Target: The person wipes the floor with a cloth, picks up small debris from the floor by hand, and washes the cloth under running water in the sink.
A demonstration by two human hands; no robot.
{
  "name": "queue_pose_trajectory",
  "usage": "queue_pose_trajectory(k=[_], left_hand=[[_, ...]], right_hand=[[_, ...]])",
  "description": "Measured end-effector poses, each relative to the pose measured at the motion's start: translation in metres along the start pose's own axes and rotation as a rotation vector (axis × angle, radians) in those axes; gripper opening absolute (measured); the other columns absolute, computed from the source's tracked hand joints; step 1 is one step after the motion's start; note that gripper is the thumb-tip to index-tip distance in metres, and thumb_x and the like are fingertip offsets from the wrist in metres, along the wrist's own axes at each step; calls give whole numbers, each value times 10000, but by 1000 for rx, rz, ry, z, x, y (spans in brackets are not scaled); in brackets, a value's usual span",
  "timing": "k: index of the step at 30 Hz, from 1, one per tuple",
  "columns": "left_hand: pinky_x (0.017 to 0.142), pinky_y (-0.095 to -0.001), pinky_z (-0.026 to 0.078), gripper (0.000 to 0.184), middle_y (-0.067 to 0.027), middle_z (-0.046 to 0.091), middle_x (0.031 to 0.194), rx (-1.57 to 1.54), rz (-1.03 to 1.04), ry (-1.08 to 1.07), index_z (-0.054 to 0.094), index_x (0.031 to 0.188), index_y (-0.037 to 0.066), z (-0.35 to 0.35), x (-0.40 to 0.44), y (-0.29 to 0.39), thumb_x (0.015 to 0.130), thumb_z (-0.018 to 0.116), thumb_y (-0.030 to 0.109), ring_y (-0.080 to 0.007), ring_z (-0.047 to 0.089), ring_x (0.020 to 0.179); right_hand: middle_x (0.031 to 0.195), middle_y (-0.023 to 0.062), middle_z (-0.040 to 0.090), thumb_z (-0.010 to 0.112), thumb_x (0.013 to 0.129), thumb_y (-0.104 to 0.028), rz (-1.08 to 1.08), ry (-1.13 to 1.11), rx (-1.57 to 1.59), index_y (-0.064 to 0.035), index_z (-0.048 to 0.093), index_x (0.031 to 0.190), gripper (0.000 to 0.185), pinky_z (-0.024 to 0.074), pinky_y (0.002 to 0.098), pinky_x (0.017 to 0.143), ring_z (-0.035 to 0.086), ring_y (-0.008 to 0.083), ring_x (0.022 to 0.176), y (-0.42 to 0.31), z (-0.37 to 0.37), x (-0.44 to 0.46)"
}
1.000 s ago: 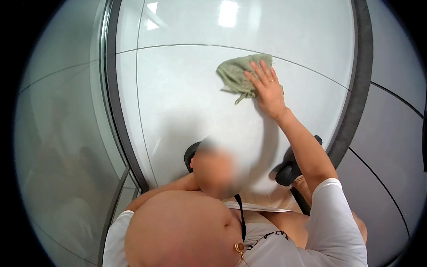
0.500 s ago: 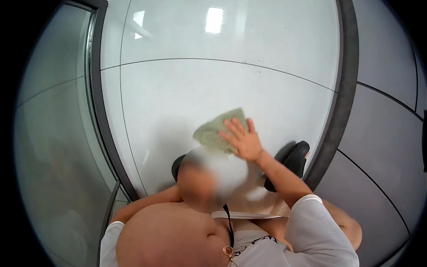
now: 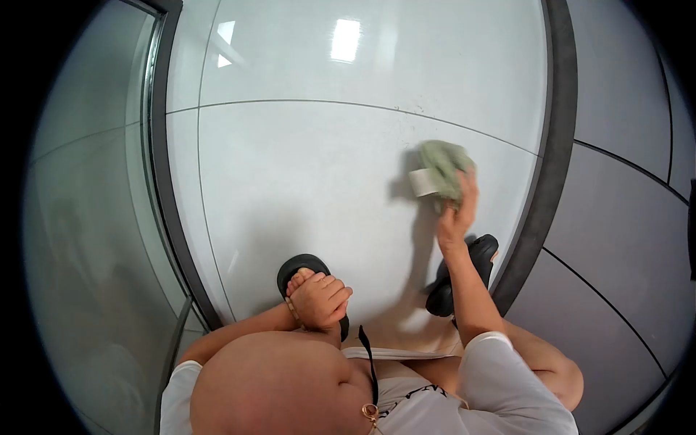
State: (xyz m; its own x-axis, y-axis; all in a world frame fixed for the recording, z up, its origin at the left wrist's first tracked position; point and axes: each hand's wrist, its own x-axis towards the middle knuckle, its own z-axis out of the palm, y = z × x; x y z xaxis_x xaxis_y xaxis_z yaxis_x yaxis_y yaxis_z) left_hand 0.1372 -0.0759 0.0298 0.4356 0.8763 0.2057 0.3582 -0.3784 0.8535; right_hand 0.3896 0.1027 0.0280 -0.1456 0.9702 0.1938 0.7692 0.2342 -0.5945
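My right hand (image 3: 461,205) grips a bunched green cloth (image 3: 444,163), which is slightly blurred and held above the white tiled floor (image 3: 312,174); a pale label sticks out on its left side and a shadow falls beside it. My left hand (image 3: 321,300) is closed near my left foot, its fingers curled in. Whether anything is inside that fist is hidden. Small dark specks lie on the floor near the tile seam, above and left of the cloth.
Black slippers (image 3: 483,257) are on both my feet. A glass panel (image 3: 94,239) with a dark frame stands at the left. Along the right runs a dark border strip (image 3: 560,109), with grey tiles (image 3: 616,217) beyond it.
From lying spread under my flat right hand, the cloth moved toward me, then away and to the right, and is now bunched in my grasp. My left hand, blurred over before, now shows.
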Motion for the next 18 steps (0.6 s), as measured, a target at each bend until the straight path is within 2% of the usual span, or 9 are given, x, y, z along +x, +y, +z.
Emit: queue_pose_trajectory(k=[1, 3, 5, 6, 7, 9, 11, 13, 18], left_hand=[[561, -314, 380, 128, -45, 496, 683, -5, -13, -9, 595, 808, 57, 0, 0, 0, 701, 592, 127, -192, 505, 632], [578, -311, 383, 146, -48, 493, 685, -9, -23, -17, 589, 808, 59, 0, 0, 0, 679, 605, 127, -198, 506, 638], [573, -317, 380, 155, -47, 496, 686, -15, -22, -16, 589, 817, 57, 0, 1, 0, 679, 605, 127, -196, 505, 638], [573, -317, 380, 155, -47, 496, 686, -18, -16, -12, 589, 817, 57, 0, 2, 0, 679, 605, 127, -196, 505, 638], [576, -324, 374, 163, -57, 509, 696, -38, -24, -23, 592, 811, 55, 0, 1, 0, 657, 608, 108, -209, 500, 630], [580, -332, 368, 174, -67, 522, 706, -57, -33, -35, 596, 805, 53, 2, 1, 0, 635, 611, 89, -223, 496, 622], [585, -333, 368, 180, -64, 523, 713, -41, -37, -33, 596, 813, 54, 1, 2, 1, 636, 609, 90, -222, 496, 627], [587, -333, 367, 190, -64, 524, 717, -47, -41, -39, 595, 820, 52, 0, 1, 2, 634, 611, 91, -222, 496, 631], [600, -311, 388, 149, -52, 521, 718, 2, -20, -97, 589, 813, 69, -1, 0, -2, 674, 607, 121, -199, 518, 657]], right_hand=[[1303, 196, 436, 474, 772, 56, 162, 116, -5, -11, 474, 1242, 475, 295, 451, 1037, 383, 383, 1238, 19, -7, -10], [1346, 209, 388, 449, 890, -88, 515, 371, 81, 5, 452, 1266, 387, 270, 439, 1050, 337, 400, 1262, 64, -21, -20], [1334, 219, 367, 405, 950, -224, 676, 418, -200, 46, 413, 1278, 425, 295, 385, 1021, 375, 348, 1212, 110, -26, -13], [1389, 209, 302, 351, 958, -290, 729, 309, -308, 9, 405, 1304, 461, 263, 401, 1039, 339, 340, 1245, 121, -22, -2], [1389, 209, 302, 351, 958, -290, 726, 312, -314, 9, 405, 1304, 461, 263, 401, 1039, 339, 340, 1245, 117, -10, 11], [1395, 187, 325, 350, 946, -283, 839, 220, -799, -42, 409, 1321, 449, 229, 423, 1055, 329, 332, 1262, 89, 24, 33], [1395, 160, 352, 401, 917, -241, 724, 252, -633, -110, 416, 1334, 437, 202, 438, 1067, 313, 337, 1276, 79, 34, 47], [1380, 152, 380, 445, 891, -210, 334, 258, -565, -138, 415, 1341, 456, 187, 437, 1072, 297, 351, 1282, 74, 54, 44], [1427, 94, 333, 476, 881, -226, 194, -36, -371, -207, 407, 1348, 473, 206, 516, 1010, 268, 361, 1274, 1, 80, 59]])
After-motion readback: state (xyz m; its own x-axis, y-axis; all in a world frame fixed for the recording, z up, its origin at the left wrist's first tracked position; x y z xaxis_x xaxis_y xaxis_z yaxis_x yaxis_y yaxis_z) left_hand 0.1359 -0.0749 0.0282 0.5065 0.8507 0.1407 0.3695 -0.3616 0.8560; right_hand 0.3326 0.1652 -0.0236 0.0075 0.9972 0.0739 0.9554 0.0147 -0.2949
